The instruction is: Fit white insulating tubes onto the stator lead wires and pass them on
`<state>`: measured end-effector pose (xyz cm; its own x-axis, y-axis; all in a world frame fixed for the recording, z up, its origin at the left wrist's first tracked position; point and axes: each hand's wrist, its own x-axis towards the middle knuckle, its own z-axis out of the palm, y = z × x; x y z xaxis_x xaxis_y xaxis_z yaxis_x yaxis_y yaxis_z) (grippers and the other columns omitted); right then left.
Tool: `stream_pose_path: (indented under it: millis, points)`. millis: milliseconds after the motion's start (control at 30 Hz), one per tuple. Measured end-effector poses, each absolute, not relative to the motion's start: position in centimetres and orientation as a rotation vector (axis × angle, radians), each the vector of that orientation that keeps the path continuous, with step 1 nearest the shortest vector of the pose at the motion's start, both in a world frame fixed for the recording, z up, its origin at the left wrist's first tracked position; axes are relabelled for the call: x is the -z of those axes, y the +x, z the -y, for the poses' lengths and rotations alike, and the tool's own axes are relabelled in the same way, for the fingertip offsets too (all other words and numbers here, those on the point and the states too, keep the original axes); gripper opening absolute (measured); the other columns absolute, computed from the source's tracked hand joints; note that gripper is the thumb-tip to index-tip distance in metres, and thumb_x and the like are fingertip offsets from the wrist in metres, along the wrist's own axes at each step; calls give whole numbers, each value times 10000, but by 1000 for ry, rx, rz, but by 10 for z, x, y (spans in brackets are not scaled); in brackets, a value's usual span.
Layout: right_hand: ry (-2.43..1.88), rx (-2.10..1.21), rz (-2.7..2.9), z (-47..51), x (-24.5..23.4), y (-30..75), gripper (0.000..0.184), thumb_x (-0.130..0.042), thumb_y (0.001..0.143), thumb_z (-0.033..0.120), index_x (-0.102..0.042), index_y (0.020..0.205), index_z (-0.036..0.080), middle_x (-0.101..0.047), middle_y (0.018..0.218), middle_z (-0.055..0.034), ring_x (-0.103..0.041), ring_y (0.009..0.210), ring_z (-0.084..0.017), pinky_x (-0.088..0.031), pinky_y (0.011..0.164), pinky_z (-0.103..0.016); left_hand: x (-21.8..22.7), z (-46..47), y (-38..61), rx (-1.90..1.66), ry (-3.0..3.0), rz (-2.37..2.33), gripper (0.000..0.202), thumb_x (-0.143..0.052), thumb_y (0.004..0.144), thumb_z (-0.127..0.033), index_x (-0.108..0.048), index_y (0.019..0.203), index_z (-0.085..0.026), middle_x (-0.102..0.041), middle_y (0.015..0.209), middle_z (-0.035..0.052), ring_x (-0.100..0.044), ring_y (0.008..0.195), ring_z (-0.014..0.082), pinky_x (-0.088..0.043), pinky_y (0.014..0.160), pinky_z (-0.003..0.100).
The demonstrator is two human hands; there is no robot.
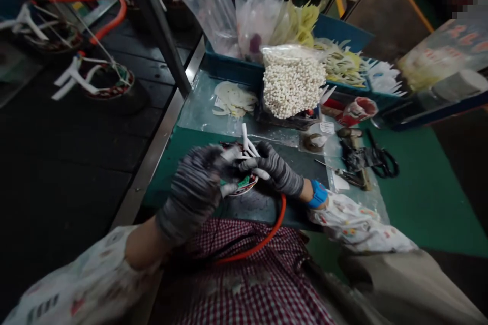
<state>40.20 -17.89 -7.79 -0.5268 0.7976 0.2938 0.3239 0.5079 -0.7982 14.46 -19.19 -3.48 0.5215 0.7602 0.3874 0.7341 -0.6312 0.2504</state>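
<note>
In front of me on the bench sits a round wound part, like a motor stator point(244, 185), with coloured windings and a pale rim. White sleeved leads point(246, 137) stand up from it, and an orange tube point(281, 213) curves toward my lap. My right hand point(280, 170), in a grey striped glove, has its fingers closed around the base of the leads. My left hand point(200, 180), gloved alike, is over the part's left side; its fingers are smeared by motion, so its grip is unclear. Both hands hide much of the part.
Behind the part, a bag of small white pieces point(293, 81) stands before a blue bin point(232, 68) of bags and yellowish strips. Flat pale pieces point(234, 98) lie at left. Black scissors point(383, 159) and tools lie right. Similar wound parts point(110, 81) stand beyond a metal post point(156, 20).
</note>
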Motion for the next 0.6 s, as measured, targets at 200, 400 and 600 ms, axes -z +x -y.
stream_pose_path:
  millis: [200, 400, 600]
  points:
    - [-1237, -383, 1867, 176, 49, 448, 271, -627, 1070, 460, -677, 1288, 307, -677, 1308, -97, -660, 1223, -290, -571, 1102, -505, 7, 212, 165, -382, 3019, -960, 244, -592, 1057, -241, -831, 1096, -210, -847, 1148, 98, -800, 1016, 331, -668, 893, 507]
    - [-1641, 344, 1775, 119, 31, 514, 288, -911, 846, 413, -767, 1029, 243, -659, 1381, -170, -500, 1365, -442, -334, 1178, -717, 9, 249, 174, -397, 3303, -1217, 466, -423, 969, 26, -850, 1142, -45, -840, 1102, 226, -853, 931, 315, -696, 725, 383]
    - [-1655, 264, 1749, 116, 25, 513, 108, -797, 959, 338, -729, 919, 263, -726, 1277, -150, -533, 1330, -425, -365, 1151, -698, 10, 245, 153, -444, 3305, -1046, 511, -436, 978, 66, -847, 1191, -149, -844, 1205, 121, -852, 1009, 242, -695, 805, 321]
